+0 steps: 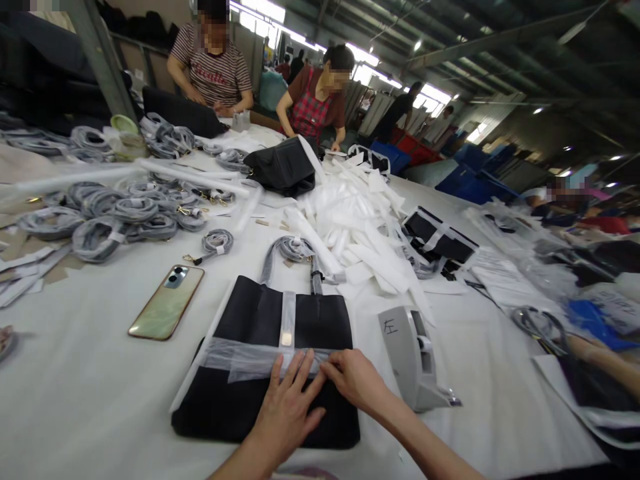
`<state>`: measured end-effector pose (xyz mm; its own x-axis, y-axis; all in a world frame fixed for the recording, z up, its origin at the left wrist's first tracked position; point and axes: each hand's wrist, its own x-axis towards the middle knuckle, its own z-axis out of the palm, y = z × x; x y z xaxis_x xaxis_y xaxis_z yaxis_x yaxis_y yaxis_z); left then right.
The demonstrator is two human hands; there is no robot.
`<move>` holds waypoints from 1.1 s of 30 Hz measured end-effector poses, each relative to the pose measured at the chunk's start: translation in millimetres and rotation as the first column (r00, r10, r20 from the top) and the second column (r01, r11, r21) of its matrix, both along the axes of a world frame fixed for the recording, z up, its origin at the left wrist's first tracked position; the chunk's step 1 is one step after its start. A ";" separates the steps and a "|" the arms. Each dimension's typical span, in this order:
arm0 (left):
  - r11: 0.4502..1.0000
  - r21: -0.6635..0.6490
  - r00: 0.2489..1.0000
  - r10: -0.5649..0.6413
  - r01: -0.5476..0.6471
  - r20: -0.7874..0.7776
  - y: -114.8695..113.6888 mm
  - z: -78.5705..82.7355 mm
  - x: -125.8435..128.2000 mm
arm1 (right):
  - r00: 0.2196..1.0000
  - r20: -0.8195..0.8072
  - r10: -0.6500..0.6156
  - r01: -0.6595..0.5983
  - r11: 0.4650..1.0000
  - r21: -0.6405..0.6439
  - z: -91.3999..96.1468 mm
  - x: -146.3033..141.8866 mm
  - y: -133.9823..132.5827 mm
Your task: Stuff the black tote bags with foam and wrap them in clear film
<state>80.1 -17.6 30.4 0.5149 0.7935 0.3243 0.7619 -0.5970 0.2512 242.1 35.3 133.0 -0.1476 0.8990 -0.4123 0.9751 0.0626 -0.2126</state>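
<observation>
The black bag lies flat at the lower centre of the frame on the white table, its bottom edge close to the table's near edge. Bare cloth opens to the lower left of the bag, wide and free as far as the phone, which lies face down just off the bag's upper left corner. On the right there is less room: a grey tape dispenser stands just beside the bag's right edge, near the right wrist. Above the bag its wrapped handle arches toward a pile of white paper strips at centre; coiled grey straps crowd the upper left. Two other people work at the table's far end, at the top of the frame, well apart from the bag.

A translucent wrap band crosses the bag's middle. The left hand comes up from the bottom edge and lies flat, palm down, with its fingers spread wide and their tips on the band. The right hand enters from the lower right with its fingers curled and their tips on the band just beside the left fingertips; I cannot tell whether it pinches the film or only presses it.
</observation>
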 end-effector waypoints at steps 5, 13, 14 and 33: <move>1.000 0.015 1.000 0.001 -0.001 0.006 0.3 -1.8 0.7 | 0.991 0.128 -0.036 0.036 0.999 -0.004 1.0 -8.1 6.3; 0.994 0.106 0.999 -0.037 0.035 0.013 0.4 2.7 2.0 | 0.973 0.228 -0.025 0.030 0.999 -0.016 1.7 -15.9 8.1; 0.993 0.111 0.999 -0.032 0.033 -0.011 0.7 3.4 3.2 | 0.973 0.231 -0.027 0.032 0.999 -0.019 3.0 -15.5 7.5; 0.998 0.062 0.995 -0.006 0.013 -0.104 2.3 -0.3 7.7 | 0.859 -0.262 -0.439 0.480 0.870 0.115 -35.6 57.4 -20.1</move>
<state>87.8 -15.2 30.1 0.5557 0.7685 0.3173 0.7762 -0.6162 0.1331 299.6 15.2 97.4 0.2312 0.9395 -0.2528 0.8301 -0.3261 -0.4523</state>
